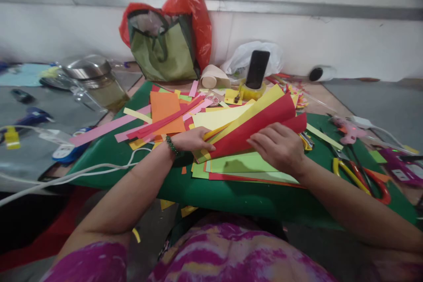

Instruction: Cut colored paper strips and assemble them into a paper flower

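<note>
A stack of coloured paper sheets (241,165) lies on a green mat (231,196) in front of me. My left hand (191,140) pinches the lifted corner of the upper sheets at the stack's left side. My right hand (279,147) curls over a red sheet (261,125), bending it and a yellow sheet (251,110) upward off the pile. Light green and orange sheets stay flat underneath. A green bead bracelet (172,145) sits on my left wrist.
Pink, red and yellow paper strips (158,125) litter the mat's left. Scissors (360,176) and a glue gun (346,130) lie to the right. A green bag (165,48), a tape roll (213,77), a propped phone (257,69) and a glass jar (95,80) stand behind. White cables (66,178) run left.
</note>
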The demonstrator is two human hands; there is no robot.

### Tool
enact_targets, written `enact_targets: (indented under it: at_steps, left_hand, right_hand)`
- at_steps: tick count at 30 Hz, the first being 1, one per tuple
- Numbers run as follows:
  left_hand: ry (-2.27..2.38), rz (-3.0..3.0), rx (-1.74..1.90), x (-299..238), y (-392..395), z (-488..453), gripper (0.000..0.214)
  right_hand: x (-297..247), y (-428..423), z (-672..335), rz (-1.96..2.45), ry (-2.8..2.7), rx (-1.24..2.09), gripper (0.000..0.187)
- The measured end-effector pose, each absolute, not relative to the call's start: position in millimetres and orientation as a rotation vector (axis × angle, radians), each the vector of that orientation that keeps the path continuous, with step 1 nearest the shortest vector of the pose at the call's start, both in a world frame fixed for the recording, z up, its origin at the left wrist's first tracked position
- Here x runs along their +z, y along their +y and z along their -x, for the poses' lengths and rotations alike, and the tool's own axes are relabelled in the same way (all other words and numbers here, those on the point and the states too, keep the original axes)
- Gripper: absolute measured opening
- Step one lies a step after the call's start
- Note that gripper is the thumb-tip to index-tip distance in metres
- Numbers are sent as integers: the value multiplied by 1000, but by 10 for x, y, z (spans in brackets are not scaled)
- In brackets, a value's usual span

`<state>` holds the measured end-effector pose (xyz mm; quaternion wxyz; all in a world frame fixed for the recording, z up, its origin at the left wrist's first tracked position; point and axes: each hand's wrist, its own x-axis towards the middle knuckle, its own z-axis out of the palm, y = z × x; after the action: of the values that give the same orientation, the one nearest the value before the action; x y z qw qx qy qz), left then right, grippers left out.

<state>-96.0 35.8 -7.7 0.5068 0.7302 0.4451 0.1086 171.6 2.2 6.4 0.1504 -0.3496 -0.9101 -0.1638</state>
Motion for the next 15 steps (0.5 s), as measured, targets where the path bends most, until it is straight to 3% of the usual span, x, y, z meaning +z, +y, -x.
enact_targets:
  at_steps: [6, 15]
  left_hand:
    - [1096, -1651, 274, -95, 399, 981, 36]
    - [1164, -1672, 293, -93, 404, 989, 44]
  right_hand:
    - [-46, -202, -1730, 1020, -3030, -139, 37]
    - [46, -323, -1641, 1283, -3255, 21, 20]
